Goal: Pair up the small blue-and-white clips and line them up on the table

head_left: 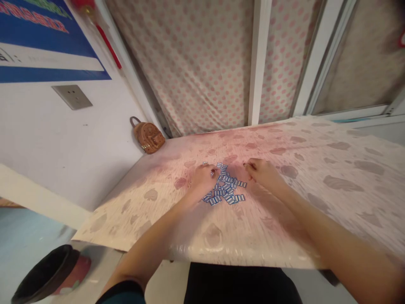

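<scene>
A loose pile of small flat pieces [226,188], white with blue edges, lies on the patterned tablecloth [211,236]. They overlap in short rows, and their exact kind is too small to tell. At the pile's left side is my left hand [202,179], its fingers curled together and covering part of it. Whatever is between those fingertips is too small to name. Apart from the pile, on its right, my right hand [261,171] is closed in a pinch above the cloth. A tiny dark spot shows at its fingertips, but I cannot make out what it is.
A small brown backpack-shaped bag [149,137] leans against the wall at the table's back left corner. Behind the table hangs a dotted curtain [202,76]. A black-lined bin [50,274] stands on the floor at the left. A wall socket [72,97] is above the bag.
</scene>
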Tool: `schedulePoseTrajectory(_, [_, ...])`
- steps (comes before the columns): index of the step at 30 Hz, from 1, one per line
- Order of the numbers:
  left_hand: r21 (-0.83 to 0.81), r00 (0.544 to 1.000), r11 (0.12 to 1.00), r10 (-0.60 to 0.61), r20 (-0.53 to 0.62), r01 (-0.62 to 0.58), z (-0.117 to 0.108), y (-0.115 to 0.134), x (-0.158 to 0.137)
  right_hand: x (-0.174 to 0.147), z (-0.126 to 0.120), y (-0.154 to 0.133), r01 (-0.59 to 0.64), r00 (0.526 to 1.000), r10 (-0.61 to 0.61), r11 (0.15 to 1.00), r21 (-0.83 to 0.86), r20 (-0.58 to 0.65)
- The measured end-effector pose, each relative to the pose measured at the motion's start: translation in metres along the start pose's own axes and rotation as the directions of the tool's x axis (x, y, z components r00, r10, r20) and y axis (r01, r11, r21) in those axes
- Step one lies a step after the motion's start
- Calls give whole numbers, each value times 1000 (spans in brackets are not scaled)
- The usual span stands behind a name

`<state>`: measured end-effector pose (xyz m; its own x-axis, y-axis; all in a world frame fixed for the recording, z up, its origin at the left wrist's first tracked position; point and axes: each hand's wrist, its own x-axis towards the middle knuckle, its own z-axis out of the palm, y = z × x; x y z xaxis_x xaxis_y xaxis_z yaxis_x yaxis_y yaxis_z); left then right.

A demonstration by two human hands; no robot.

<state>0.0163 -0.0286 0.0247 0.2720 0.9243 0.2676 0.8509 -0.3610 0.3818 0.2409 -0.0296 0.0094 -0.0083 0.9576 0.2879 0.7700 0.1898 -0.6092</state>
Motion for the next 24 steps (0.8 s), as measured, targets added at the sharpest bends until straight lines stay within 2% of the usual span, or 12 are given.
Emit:
schedulePoseTrajectory(3, [-67,992,990,-123,8,123,-1,-16,24,2,-1,6,-7,989,-4,997,-75,-145])
schedulePoseTrajectory(6, [-135,973,968,-220,-66,209,-3,-36,33,4,2,12,-10,980,-14,993,-117,-201])
schedulePoseTrajectory(11, [-177,946,948,-289,-143,263,-10,-73,33,10,6,16,-86,982,48,975,-206,-185])
schedulePoseTrajectory(15, [-202,949,946,-283,-138,253,-16,-84,34,27,9,-1,21,993,-53,957,-290,-105])
schedulePoseTrajectory(17, [-217,966,952,-242,-90,218,-18,-82,34,36,13,-16,45,995,-66,968,-247,-77])
schedulePoseTrajectory(20, [-231,988,961,-137,68,149,-19,-77,29,42,24,-37,48,995,-59,990,-135,-77])
schedulePoseTrajectory(22, [-235,980,967,-47,195,94,-19,-72,24,39,31,-43,64,991,-76,991,-115,-106])
schedulePoseTrajectory(24, [-216,949,975,13,315,58,-19,-68,21,32,35,-43,52,988,-73,988,-149,-137])
